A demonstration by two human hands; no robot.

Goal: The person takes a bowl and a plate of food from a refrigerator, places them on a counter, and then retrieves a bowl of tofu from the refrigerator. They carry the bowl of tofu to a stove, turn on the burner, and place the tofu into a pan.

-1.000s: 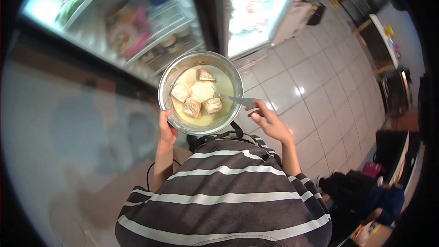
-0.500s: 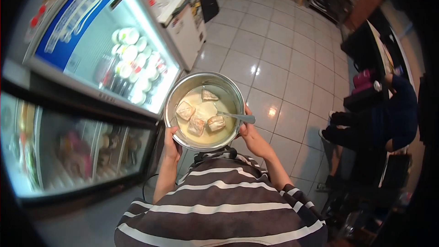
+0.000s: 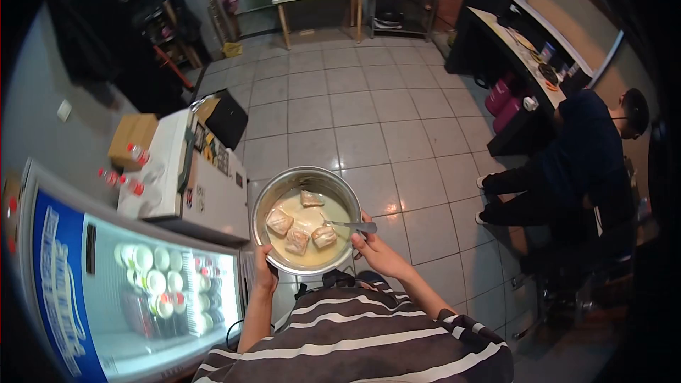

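**Metal bowl [image 3: 294, 179] held in both hands above a tiled floor**

I hold the metal bowl in front of my striped shirt [image 3: 355, 340], over the pale floor tiles [image 3: 369, 120]. My left hand [image 3: 266, 276] has its grip clamped on the near left rim. My right hand [image 3: 376, 252] is closed against the right edge. A metal utensil [image 3: 351, 225] lies in the bowl with its handle end beside my right thumb, and I cannot tell whether the thumb pins it. Four browned food pieces [image 3: 296, 240] sit in a pale liquid. To my left stand a lit glass-door fridge [image 3: 163, 298] and a white chest freezer [image 3: 206, 191]. A person in dark clothes [image 3: 582, 163] sits well apart on my right.
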